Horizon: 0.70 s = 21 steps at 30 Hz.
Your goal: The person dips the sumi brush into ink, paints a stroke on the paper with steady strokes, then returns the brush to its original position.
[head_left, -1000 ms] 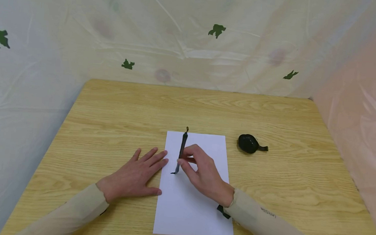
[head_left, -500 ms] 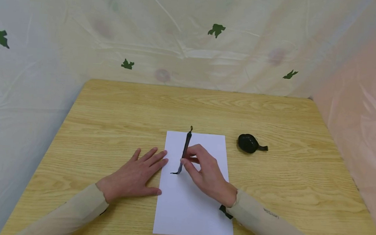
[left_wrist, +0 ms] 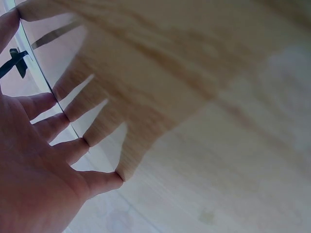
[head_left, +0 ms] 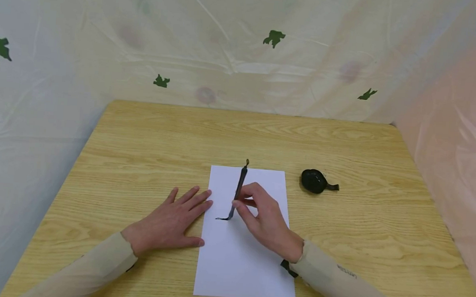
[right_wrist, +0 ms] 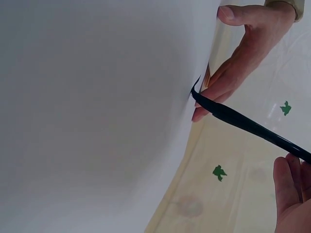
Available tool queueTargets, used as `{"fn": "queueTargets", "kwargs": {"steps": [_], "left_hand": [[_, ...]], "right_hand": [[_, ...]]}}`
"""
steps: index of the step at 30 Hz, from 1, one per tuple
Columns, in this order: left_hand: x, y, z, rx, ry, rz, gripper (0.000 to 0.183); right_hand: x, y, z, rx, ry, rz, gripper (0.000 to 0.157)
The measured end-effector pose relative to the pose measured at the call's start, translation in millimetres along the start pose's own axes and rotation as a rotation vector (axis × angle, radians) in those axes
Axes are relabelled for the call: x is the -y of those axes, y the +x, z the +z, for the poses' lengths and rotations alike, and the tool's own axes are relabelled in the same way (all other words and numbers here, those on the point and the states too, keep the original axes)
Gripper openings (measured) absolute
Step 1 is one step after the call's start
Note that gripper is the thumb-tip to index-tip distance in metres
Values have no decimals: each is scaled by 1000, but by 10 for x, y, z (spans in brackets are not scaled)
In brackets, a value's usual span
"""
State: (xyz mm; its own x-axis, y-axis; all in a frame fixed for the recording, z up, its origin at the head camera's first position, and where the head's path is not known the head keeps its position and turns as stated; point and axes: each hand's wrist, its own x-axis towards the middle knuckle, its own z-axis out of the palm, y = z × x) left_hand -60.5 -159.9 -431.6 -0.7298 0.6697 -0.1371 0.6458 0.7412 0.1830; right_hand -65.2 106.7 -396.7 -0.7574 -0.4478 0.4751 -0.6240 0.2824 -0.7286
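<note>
My right hand (head_left: 270, 223) pinches a dark brush (head_left: 240, 185) between thumb and fingers, its handle leaning up and slightly right. The bent tip of the brush (right_wrist: 228, 114) touches a white sheet of paper (head_left: 247, 271). A short black stroke (head_left: 222, 219) runs level across the left part of the sheet and ends at the tip. My left hand (head_left: 167, 228) lies with fingers spread, the fingertips at the paper's left edge. In the left wrist view, the left hand (left_wrist: 39, 155) shows its palm side and straight fingers touching the table's surface.
A small black dish with a short handle (head_left: 314, 181) stands right of the paper on the wooden table (head_left: 173, 135). Pale translucent sheeting (head_left: 235, 66) with green leaf-like shapes hangs behind the table and at both sides.
My right hand has slid a little to the right with the brush, and the black stroke has grown longer behind the tip. My left hand has stayed in place.
</note>
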Motion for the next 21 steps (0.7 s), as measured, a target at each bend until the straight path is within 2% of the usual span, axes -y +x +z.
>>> {"fn": "queueTargets", "kwargs": {"steps": [21], "left_hand": [[-2,-4,-7,6,-18,-5,93]], "right_hand": [[-19,-55,-73,-10,-23,30,22]]}}
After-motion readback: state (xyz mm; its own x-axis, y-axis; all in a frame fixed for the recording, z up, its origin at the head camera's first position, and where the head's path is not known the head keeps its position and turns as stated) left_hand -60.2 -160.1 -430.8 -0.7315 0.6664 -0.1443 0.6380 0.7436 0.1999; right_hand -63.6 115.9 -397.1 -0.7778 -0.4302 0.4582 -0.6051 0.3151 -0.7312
